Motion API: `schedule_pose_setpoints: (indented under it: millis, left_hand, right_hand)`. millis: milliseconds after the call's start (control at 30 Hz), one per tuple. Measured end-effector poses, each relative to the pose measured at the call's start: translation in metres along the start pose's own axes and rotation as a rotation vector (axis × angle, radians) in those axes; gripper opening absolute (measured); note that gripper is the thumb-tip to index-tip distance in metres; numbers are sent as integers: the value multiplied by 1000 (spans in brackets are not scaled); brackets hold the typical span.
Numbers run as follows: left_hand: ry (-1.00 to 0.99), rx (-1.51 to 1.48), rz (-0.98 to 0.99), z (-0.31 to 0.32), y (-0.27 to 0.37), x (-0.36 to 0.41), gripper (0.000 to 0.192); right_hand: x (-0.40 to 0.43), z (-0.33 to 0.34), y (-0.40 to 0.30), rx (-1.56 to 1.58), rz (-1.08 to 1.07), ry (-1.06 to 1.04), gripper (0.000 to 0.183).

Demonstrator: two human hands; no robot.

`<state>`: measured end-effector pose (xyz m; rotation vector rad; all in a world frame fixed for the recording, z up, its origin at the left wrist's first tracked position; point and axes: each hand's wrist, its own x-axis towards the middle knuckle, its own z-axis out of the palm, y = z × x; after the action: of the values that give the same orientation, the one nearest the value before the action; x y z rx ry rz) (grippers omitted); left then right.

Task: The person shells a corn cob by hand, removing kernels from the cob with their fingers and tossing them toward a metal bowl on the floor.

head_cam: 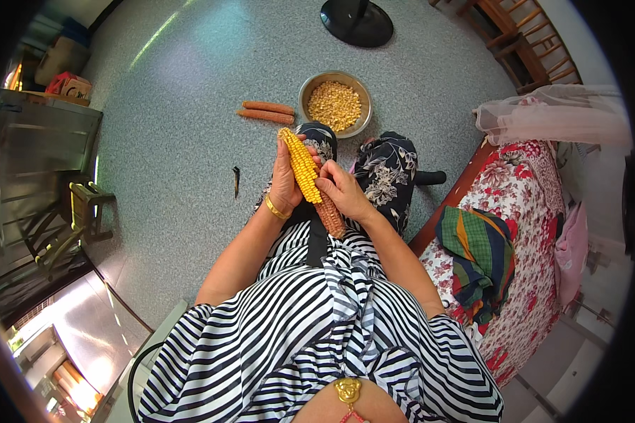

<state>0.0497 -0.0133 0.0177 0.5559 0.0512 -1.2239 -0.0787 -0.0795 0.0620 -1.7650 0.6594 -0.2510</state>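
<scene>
My left hand (284,182), with a gold bracelet at its wrist, grips an ear of corn (302,168) covered in yellow kernels. The ear slants above my knees, its tip towards the floor ahead. Against its right side lies a reddish, stripped corn cob (330,215). My right hand (344,191) closes around this cob, its thumb touching the kernels of the ear. The cob's far end is hidden behind the hands and the ear. Beyond my knees, a metal bowl (368,113) on the floor holds loose corn kernels (334,106).
Two stripped cobs (267,112) lie left of the bowl. A small dark object (236,181) rests on the speckled floor. To the right stands a bed with a floral cover (487,198) and a plaid cloth (476,254). At left is a small stool (87,203); ahead, a round black base (357,24).
</scene>
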Motion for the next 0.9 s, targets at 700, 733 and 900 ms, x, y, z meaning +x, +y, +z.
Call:
schedule_pose_setpoints:
  millis: [700,733,900]
  left_hand:
    - [-5,-37,-1,-1,-1,1,59]
    - [-4,-26,2,0,-1,1,59]
    - [3,-15,2,2,-1,0,59]
  right_hand:
    - [-14,0,-28,-465,-348,217,11]
    - [-14,0,-28,-515,-367,229,10]
    - [-13,6,-25,-570,-359,267,8]
